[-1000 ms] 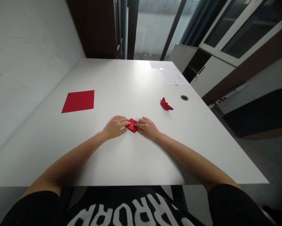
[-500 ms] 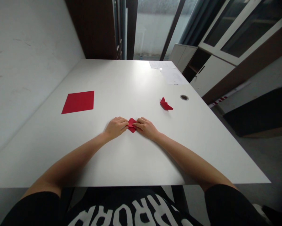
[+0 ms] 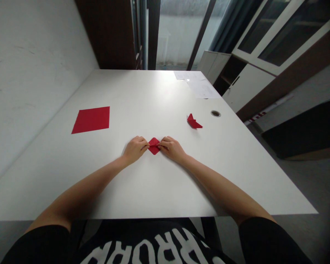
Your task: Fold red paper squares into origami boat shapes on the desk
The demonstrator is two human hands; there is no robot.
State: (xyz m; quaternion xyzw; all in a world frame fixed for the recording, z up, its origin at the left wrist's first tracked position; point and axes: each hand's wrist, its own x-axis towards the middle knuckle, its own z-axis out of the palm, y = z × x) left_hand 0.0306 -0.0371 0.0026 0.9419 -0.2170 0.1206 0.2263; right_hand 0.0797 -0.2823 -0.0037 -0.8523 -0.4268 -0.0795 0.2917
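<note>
A small folded red paper (image 3: 154, 150) lies on the white table between my two hands, with a crease running across its middle. My left hand (image 3: 136, 148) pinches its left corner between thumb and fingers. On the opposite side, my right hand (image 3: 172, 148) grips the right corner, and its fingertips cover part of that edge. Farther off to the right rests a folded red paper figure (image 3: 193, 121) with pointed tips. A flat red paper sheet (image 3: 91, 119) lies to the left, apart from both hands.
The white table (image 3: 153, 190) meets a wall (image 3: 38, 69) on the left. White papers (image 3: 202, 88) lie at its far right corner. A round cable hole (image 3: 216, 113) is set near the right edge. White cabinets (image 3: 244, 88) stand beyond that edge.
My left fingers have drawn back slightly to the left corner, and my right fingertips have shifted outward a little. More of the folded paper's middle shows. The other papers stay put.
</note>
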